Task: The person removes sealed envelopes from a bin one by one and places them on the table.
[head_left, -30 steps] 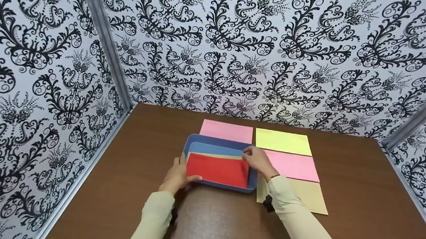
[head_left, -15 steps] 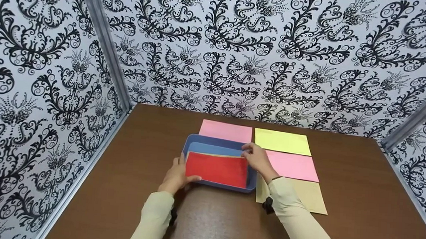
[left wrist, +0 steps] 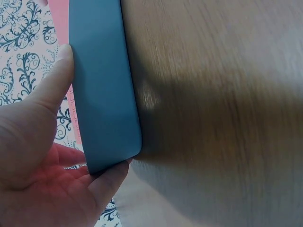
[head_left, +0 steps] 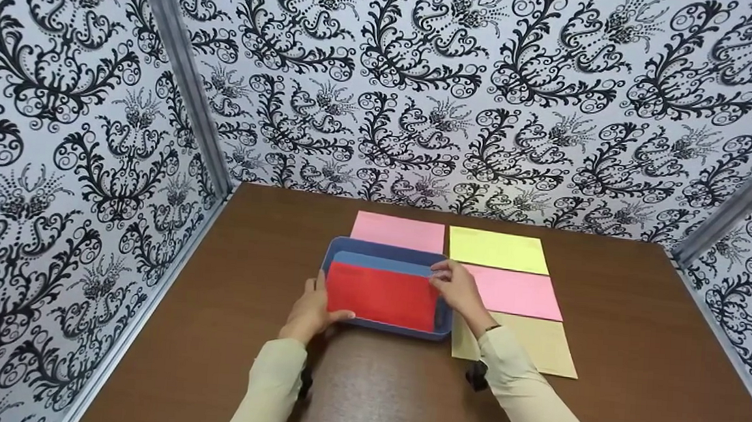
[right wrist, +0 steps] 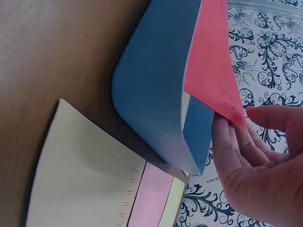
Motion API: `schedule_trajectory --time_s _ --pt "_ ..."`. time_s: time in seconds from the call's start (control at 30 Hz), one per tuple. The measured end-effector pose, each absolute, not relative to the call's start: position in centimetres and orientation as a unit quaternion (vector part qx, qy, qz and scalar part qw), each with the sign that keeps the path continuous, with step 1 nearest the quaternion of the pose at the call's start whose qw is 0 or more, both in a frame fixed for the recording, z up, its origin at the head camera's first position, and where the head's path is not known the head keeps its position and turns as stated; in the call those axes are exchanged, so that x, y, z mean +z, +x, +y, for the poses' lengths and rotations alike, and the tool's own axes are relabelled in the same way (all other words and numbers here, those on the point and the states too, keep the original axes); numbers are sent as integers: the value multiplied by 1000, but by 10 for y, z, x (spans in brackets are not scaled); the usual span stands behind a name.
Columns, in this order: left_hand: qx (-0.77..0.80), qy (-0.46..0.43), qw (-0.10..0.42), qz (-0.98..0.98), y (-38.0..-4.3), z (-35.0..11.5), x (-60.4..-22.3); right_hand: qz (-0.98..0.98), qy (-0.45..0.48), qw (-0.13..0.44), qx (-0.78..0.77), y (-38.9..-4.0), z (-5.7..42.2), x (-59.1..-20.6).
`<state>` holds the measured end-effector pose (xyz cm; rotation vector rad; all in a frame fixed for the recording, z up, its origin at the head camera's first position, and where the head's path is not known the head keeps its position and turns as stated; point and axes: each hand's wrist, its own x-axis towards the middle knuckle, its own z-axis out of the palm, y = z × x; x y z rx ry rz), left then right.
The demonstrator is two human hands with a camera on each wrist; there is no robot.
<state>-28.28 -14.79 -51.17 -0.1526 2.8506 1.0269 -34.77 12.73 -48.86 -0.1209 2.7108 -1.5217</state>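
A blue tray (head_left: 387,245) stands on the table with a red envelope (head_left: 380,296) in it. My left hand (head_left: 308,308) holds the tray's left end, thumb over the front rim and fingers along the side wall. In the left wrist view the fingers reach round the tray's corner. My right hand (head_left: 459,288) pinches the red envelope's back right corner, thumb above and fingers beneath. The right wrist view shows that corner lifted above the tray rim. A cream edge (right wrist: 185,106) shows under the red envelope; the rest of it is hidden.
Right of the tray lie a yellow envelope (head_left: 499,250), a pink one (head_left: 514,292) and a cream one (head_left: 537,345), in a column. Another pink envelope (head_left: 401,231) lies partly behind the tray. Patterned walls (head_left: 421,109) enclose the brown table (head_left: 270,230).
The red envelope's back edge has risen and shifted slightly back, covering the cream strip in the head view. My right hand has moved slightly with it; my left hand and the tray stay put.
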Motion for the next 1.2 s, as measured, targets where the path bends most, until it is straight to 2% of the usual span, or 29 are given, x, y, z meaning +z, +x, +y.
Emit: schedule_trajectory --time_s 0.53,1.2 --pt "337 -51 48 939 -281 -148 -513 829 -6 77 -554 -327 133 -499" --pt "333 -36 47 941 -282 -149 -512 841 -24 57 -537 -318 133 -508"
